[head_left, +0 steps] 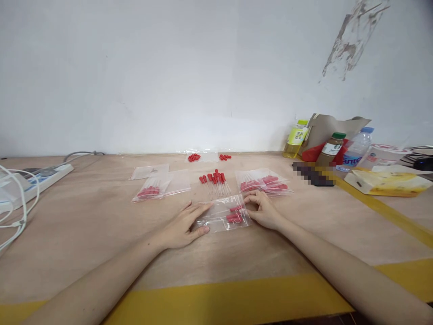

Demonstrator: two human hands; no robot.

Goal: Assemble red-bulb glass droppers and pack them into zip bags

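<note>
A clear zip bag (pixel 216 216) lies in front of me on the table, with several red-bulbed droppers (pixel 234 215) inside. At its left end is my left hand (pixel 186 225), thumb and forefinger stretched apart along the bag's edges. My right hand (pixel 264 210) has its fingers curled at the bag's right edge, pinching it. Just beyond the bag lies a loose pile of glass droppers with red rubber bulbs (pixel 215 178). Filled zip bags of droppers (pixel 264 183) are stacked to the right. Another bag with red bulbs (pixel 150 192) lies to the left, beside flat zip bags (pixel 177 181).
Loose red bulbs (pixel 194 157) rest on clear plastic by the wall. A power strip (pixel 50 180) with white cables is at left. At right stand a tea bottle (pixel 297 137), a green-capped bottle (pixel 331 149), a water bottle (pixel 358 146) and a yellow-white tissue pack (pixel 389 180).
</note>
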